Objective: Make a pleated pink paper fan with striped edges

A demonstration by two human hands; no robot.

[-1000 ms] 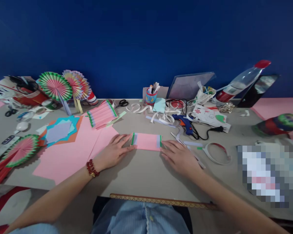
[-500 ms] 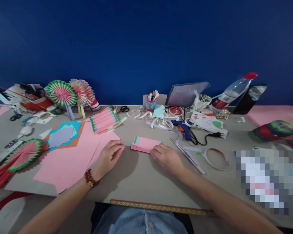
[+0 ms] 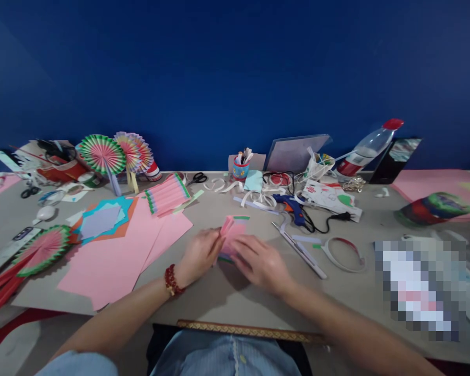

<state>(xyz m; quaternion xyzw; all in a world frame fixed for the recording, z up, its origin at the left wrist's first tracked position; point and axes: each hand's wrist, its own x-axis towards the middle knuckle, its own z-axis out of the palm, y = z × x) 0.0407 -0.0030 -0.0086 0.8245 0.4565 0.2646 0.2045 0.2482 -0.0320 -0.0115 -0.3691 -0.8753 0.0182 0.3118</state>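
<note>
Between my hands, just above the grey table, is a pleated pink paper (image 3: 237, 230) with green and lilac bands at its ends. My left hand (image 3: 201, 253), with a red bead bracelet at the wrist, pinches the folded left side of it. The fingers of my right hand (image 3: 260, 261) are bent over its right side and press on it; they are a little blurred. Behind to the left lies another pleated pink paper (image 3: 167, 194) with green edges. Flat pink sheets (image 3: 113, 266) spread out left of my left hand.
Finished paper fans (image 3: 103, 154) stand at the back left, and one more fan (image 3: 43, 249) lies at the far left. Right of my hands are a craft knife (image 3: 300, 249), a blue glue gun (image 3: 293, 208) and a white headband (image 3: 343, 255). A plastic bottle (image 3: 364, 151) leans against the wall.
My left hand has moved right and taken hold of the pleated paper. The paper has turned from lying lengthwise to having its banded ends far and near. My right hand has shifted slightly.
</note>
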